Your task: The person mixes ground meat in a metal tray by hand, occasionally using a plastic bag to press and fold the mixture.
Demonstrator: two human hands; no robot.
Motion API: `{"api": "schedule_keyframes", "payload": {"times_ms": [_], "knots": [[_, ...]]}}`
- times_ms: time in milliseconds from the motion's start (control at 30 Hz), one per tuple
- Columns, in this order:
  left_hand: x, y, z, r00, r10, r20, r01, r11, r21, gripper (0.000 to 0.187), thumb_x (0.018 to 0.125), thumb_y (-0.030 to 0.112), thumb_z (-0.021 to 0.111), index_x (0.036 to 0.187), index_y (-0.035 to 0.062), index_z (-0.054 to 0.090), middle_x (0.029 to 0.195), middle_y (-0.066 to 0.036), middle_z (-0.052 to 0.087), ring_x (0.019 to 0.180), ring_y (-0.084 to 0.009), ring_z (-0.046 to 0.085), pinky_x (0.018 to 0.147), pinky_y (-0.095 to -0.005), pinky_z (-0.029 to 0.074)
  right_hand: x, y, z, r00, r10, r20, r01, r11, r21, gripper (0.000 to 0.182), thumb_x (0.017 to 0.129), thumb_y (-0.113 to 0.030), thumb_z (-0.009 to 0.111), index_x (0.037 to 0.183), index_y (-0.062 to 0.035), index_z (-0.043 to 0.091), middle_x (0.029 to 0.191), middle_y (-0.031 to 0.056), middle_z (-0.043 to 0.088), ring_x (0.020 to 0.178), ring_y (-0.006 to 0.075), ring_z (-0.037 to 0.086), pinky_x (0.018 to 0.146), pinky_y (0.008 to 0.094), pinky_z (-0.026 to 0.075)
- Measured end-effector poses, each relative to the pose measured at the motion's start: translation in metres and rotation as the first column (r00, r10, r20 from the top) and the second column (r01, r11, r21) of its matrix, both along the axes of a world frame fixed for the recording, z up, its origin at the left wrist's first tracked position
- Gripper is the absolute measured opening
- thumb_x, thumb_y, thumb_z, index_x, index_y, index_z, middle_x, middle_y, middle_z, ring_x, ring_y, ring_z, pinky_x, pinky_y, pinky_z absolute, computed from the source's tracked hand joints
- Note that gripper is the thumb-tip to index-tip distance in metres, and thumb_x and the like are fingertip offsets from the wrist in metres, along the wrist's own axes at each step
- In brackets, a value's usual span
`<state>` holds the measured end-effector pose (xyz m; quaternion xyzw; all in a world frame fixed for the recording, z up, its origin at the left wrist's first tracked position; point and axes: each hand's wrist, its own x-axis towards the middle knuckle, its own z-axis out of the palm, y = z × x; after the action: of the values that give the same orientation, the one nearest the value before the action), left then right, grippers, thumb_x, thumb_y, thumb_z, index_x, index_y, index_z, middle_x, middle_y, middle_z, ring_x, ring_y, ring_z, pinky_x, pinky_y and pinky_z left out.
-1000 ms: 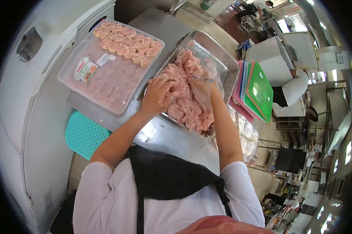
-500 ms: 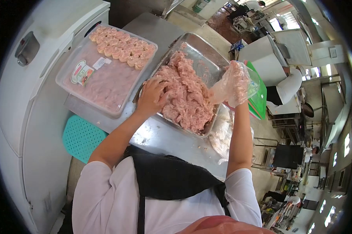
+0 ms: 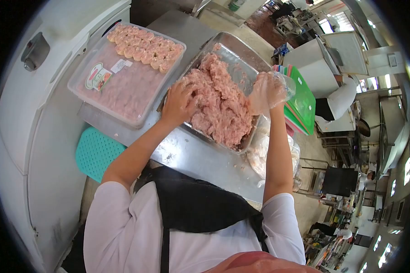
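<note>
The pink meat [image 3: 221, 104] lies in a big heap in a metal tray [image 3: 243, 57]. The tray is on a shiny counter [image 3: 177, 152], in front of the person. One end of the tray shows bare metal.

The left hand [image 3: 177, 102] is at the left side of the tray. Its fingers touch the meat, but I cannot tell how tight its grip is. The right hand [image 3: 269, 90] is at the right side of the tray, near the rim. Clear plastic covers it, so I cannot tell if its grip is spread or pressed together.

To the left of the tray is a clear box [image 3: 140, 120]. Rows of small round meat bites [image 3: 146, 48] sit at its far end, and more pink shows below them. A label [image 3: 98, 77] is on it.

To the right of the tray is a pile of flat things, with a green one [image 3: 302, 98] on top. A plastic bag [image 3: 258, 152] is near the right arm. A blue-green stool [image 3: 98, 154] is below the counter. Farther off is another person in a white top [image 3: 343, 100].
</note>
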<state>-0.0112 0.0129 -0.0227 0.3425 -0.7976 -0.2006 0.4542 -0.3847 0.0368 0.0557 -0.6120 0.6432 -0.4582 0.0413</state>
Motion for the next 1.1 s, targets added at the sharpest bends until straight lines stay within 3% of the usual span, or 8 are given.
{"api": "schedule_keyframes", "payload": {"times_ms": [67, 200, 400, 500, 567, 667, 800, 1100], "knots": [[-0.002, 0.0, 0.009, 0.999, 0.022, -0.044, -0.025, 0.998, -0.065, 0.035, 0.089, 0.024, 0.066, 0.122, 0.0115, 0.063, 0.126, -0.017, 0.056, 0.122, -0.0384, 0.049, 0.104, -0.0515, 0.036, 0.005, -0.001, 0.009, 0.483, -0.32, -0.815, -0.03, 0.924, -0.381, 0.025, 0.094, -0.023, 0.067, 0.111, -0.0061, 0.062, 0.109, 0.0076, 0.066, 0.094, 0.0257, 0.063, 0.097, 0.0424, 0.047], [-0.039, 0.026, 0.055, 0.968, -0.128, -0.215, 0.123, 0.992, -0.037, 0.041, 0.089, 0.03, 0.068, 0.125, 0.0105, 0.062, 0.129, -0.016, 0.058, 0.123, -0.0374, 0.05, 0.107, -0.0498, 0.036, 0.002, -0.002, 0.009, 0.436, -0.235, -0.869, -0.002, 0.965, -0.262, 0.033, 0.092, -0.026, 0.065, 0.118, -0.0064, 0.06, 0.12, 0.0092, 0.063, 0.107, 0.0303, 0.06, 0.109, 0.0414, 0.038], [-0.128, 0.066, 0.096, 0.934, -0.106, -0.341, 0.112, 0.994, -0.003, 0.076, 0.079, 0.041, 0.076, 0.14, 0.0069, 0.048, 0.127, -0.019, 0.058, 0.123, -0.0402, 0.052, 0.106, -0.0507, 0.038, 0.021, -0.005, 0.023, 0.977, 0.212, -0.022, -0.212, 0.977, 0.002, 0.045, 0.096, -0.031, 0.059, 0.133, -0.0053, 0.056, 0.122, 0.0139, 0.06, 0.117, 0.0293, 0.056, 0.099, 0.0424, 0.046], [-0.147, 0.069, 0.103, 0.907, -0.01, -0.422, -0.003, 1.0, -0.03, 0.064, 0.081, 0.034, 0.073, 0.135, 0.0052, 0.053, 0.123, -0.02, 0.06, 0.115, -0.0395, 0.056, 0.101, -0.0512, 0.043, -0.012, -0.005, 0.021, 0.366, 0.327, 0.871, -0.594, 0.803, -0.052, 0.047, 0.102, -0.039, 0.053, 0.134, -0.0046, 0.055, 0.126, 0.0128, 0.062, 0.116, 0.0242, 0.058, 0.105, 0.0409, 0.044], [-0.144, 0.068, 0.103, 0.896, -0.058, -0.441, 0.092, 0.994, 0.055, 0.048, 0.084, 0.027, 0.069, 0.125, 0.0046, 0.059, 0.116, -0.018, 0.062, 0.111, -0.0381, 0.058, 0.097, -0.049, 0.046, -0.05, -0.012, 0.006, 0.186, 0.39, 0.902, -0.725, 0.674, -0.142, 0.046, 0.103, -0.038, 0.051, 0.135, -0.0042, 0.054, 0.127, 0.0123, 0.063, 0.116, 0.0233, 0.059, 0.108, 0.0404, 0.043], [-0.134, 0.076, 0.105, 0.831, -0.102, -0.546, 0.177, 0.98, 0.086, 0.026, 0.088, 0.019, 0.065, 0.11, 0.0053, 0.066, 0.107, -0.016, 0.063, 0.104, -0.036, 0.06, 0.091, -0.0464, 0.048, -0.012, 0.027, 0.008, 0.83, 0.441, 0.343, -0.471, 0.882, 0.005, 0.041, 0.104, -0.033, 0.051, 0.131, -0.0037, 0.057, 0.125, 0.011, 0.064, 0.116, 0.0228, 0.059, 0.109, 0.0399, 0.042], [-0.131, 0.092, 0.106, 0.746, -0.063, -0.663, 0.123, 0.991, 0.044, 0.018, 0.091, 0.013, 0.061, 0.105, 0.0093, 0.07, 0.102, -0.013, 0.063, 0.1, -0.0345, 0.06, 0.088, -0.0459, 0.049, 0.037, 0.058, 0.014, 0.952, 0.147, 0.268, -0.176, 0.98, 0.088, 0.036, 0.098, -0.031, 0.061, 0.121, -0.0031, 0.062, 0.121, 0.0107, 0.065, 0.115, 0.0217, 0.061, 0.102, 0.0393, 0.047], [-0.099, 0.121, 0.099, 0.793, -0.139, -0.593, 0.123, 0.99, -0.066, 0.017, 0.09, 0.018, 0.063, 0.102, 0.0135, 0.074, 0.101, -0.01, 0.063, 0.102, -0.0332, 0.059, 0.09, -0.0448, 0.047, 0.122, 0.121, 0.023, 0.389, 0.287, 0.876, -0.377, 0.917, -0.133, 0.043, 0.094, -0.032, 0.063, 0.127, -0.0044, 0.059, 0.124, 0.01, 0.062, 0.116, 0.0227, 0.059, 0.098, 0.0397, 0.049]]}}
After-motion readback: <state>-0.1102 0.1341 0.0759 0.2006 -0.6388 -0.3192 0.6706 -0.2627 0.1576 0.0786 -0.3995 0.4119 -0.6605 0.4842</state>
